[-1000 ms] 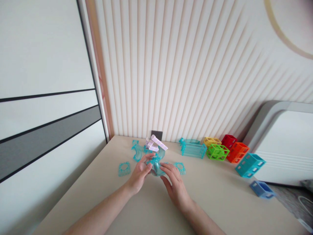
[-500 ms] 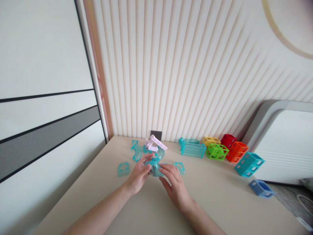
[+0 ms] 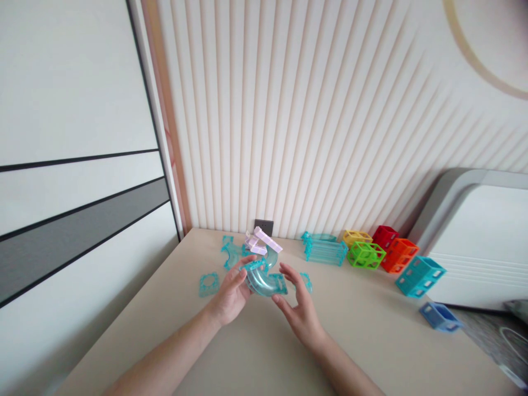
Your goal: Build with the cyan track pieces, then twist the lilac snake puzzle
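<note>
A see-through teal curved tube piece is held above the table at its left end. My left hand grips that end, thumb on top and fingers behind. By the tube's right end, my right hand has its thumb and fingers spread apart; the thumb tip is at the lower edge, and I cannot tell whether it touches. Just behind the held piece lies another clear curved piece. A flat teal square frame rests left of my left hand, and a similar teal frame is partly hidden by my right hand.
Lilac blocks lie at the back near a black wall socket. More teal curved pieces sit left of them. Clear teal panels stand back right, beside a green open block, an orange block and a blue block.
The curved tube has been turned so its right end now shows, pointing right. My right hand has opened and drawn slightly back from it; my left hand keeps its hold.
</note>
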The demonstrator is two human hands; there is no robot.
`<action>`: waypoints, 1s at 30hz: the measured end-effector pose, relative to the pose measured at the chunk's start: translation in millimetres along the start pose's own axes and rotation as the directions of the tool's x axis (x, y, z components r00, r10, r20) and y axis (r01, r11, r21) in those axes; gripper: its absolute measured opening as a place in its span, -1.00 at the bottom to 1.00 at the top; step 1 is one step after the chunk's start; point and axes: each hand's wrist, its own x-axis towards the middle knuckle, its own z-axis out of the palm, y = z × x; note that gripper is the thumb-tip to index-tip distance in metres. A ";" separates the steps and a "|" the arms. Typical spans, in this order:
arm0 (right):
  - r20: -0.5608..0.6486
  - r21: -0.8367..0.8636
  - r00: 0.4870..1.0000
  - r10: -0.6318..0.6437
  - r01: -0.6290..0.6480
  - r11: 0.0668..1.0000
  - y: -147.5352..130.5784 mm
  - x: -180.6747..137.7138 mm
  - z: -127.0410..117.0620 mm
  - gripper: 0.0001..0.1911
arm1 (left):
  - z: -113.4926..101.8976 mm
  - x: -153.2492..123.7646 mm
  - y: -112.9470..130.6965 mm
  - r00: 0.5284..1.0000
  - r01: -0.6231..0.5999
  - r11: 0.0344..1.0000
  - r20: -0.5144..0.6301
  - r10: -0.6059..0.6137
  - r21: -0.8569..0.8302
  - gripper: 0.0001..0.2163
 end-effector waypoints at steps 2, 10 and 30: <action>0.048 0.116 0.998 0.047 -0.052 0.992 2.5 0.9 0.2 -0.37 | -1.8 0.1 0.8 1.000 -0.006 0.999 -0.003 0.006 -0.038 -0.59; 0.181 0.309 0.982 0.050 -0.105 0.945 8.8 -2.0 2.5 -0.41 | -5.5 -0.6 1.8 1.000 0.026 0.988 0.004 -0.026 -0.150 -0.64; 0.159 0.112 0.982 -0.103 0.086 0.990 -7.0 5.5 -10.9 -0.43 | -9.3 -0.7 -0.4 0.995 0.101 0.973 0.020 -0.099 -0.207 -0.61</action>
